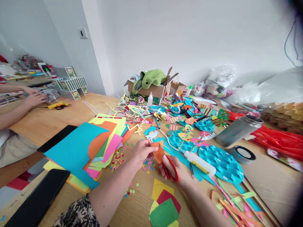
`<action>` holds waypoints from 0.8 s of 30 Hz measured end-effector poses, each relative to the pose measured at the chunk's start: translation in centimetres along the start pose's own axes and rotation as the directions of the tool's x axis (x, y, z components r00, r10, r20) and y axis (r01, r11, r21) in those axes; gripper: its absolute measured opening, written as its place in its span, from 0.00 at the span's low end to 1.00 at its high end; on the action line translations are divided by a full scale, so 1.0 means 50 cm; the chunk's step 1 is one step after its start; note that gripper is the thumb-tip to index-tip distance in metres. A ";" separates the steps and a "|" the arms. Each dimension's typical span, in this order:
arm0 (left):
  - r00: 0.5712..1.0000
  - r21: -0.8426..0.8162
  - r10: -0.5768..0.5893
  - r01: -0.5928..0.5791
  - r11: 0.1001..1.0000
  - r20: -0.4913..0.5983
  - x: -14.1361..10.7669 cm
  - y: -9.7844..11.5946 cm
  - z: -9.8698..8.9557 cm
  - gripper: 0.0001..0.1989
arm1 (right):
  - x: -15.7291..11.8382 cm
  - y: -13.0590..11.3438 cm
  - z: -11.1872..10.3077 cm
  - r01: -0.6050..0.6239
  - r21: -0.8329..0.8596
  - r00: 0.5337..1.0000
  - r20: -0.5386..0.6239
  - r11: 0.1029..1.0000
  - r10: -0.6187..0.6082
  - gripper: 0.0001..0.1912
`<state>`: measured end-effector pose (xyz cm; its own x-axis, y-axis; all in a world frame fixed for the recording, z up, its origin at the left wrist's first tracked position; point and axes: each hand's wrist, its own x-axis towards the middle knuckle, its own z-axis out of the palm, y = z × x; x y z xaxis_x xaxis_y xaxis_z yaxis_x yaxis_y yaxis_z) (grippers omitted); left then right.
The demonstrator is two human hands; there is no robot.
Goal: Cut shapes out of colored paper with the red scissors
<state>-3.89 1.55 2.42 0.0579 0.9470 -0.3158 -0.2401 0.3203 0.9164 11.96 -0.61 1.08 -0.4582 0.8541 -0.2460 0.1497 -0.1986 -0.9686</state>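
Between the fingers of my left hand is a small piece of orange paper, pinched at its left edge. My right hand grips red-handled scissors; the blades are mostly hidden by the paper and fingers, so their cutting position is unclear. Just beyond both hands lies a white paper cutout on blue paper. Below them, green, red and yellow paper pieces overlap on the wooden table. Tiny colored paper bits are scattered under my hands.
Left, a stack of colored paper lies near a black phone. Right are a glue bottle, blue paper discs, tape roll and metal flask. A cardboard box stands behind. Another person's hands work far left.
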 end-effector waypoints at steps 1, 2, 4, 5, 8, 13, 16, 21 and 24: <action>1.000 -0.002 0.002 -0.002 1.000 0.003 0.000 0.001 0.000 0.15 | 0.000 0.000 0.000 -0.007 -0.002 1.000 -0.003 1.000 0.007 0.37; 1.000 -0.003 0.001 -0.001 1.000 0.003 -0.001 0.001 0.000 0.15 | 0.000 0.001 0.001 -0.010 -0.001 1.000 -0.004 1.000 0.010 0.37; 1.000 -0.001 -0.008 0.008 1.000 0.001 -0.004 0.004 0.002 0.14 | -0.002 0.002 0.001 -0.009 0.004 1.000 0.002 1.000 0.009 0.36; 1.000 0.002 -0.014 0.014 1.000 -0.001 -0.005 0.006 0.002 0.14 | -0.002 0.002 0.001 -0.005 0.011 1.000 0.005 1.000 0.005 0.36; 1.000 0.002 -0.024 0.024 1.000 -0.015 -0.008 0.009 0.003 0.14 | -0.001 0.005 -0.001 0.018 0.028 1.000 0.021 0.999 -0.018 0.35; 0.998 -0.005 0.033 -0.033 0.999 -0.044 -0.003 0.003 -0.002 0.16 | 0.002 0.009 -0.007 0.049 0.027 0.997 0.062 0.998 -0.051 0.34; 0.998 0.007 0.049 -0.048 0.999 -0.045 0.001 -0.001 -0.005 0.17 | 0.002 0.007 -0.008 0.028 0.007 0.997 0.069 1.000 -0.028 0.33; 0.999 0.019 0.021 -0.020 1.000 -0.045 -0.001 0.004 -0.003 0.18 | 0.002 0.004 -0.008 0.018 -0.017 0.997 0.072 1.000 -0.017 0.28; 0.999 0.028 0.011 -0.009 1.000 -0.047 -0.004 0.008 -0.002 0.18 | 0.003 0.004 -0.007 0.011 -0.042 0.997 0.076 0.999 -0.008 0.27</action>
<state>-4.11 1.47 2.83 0.0094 0.9482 -0.3174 -0.2139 0.3120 0.9257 12.23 -0.35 0.86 -0.5247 0.8167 -0.2402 0.1810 -0.1687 -0.9689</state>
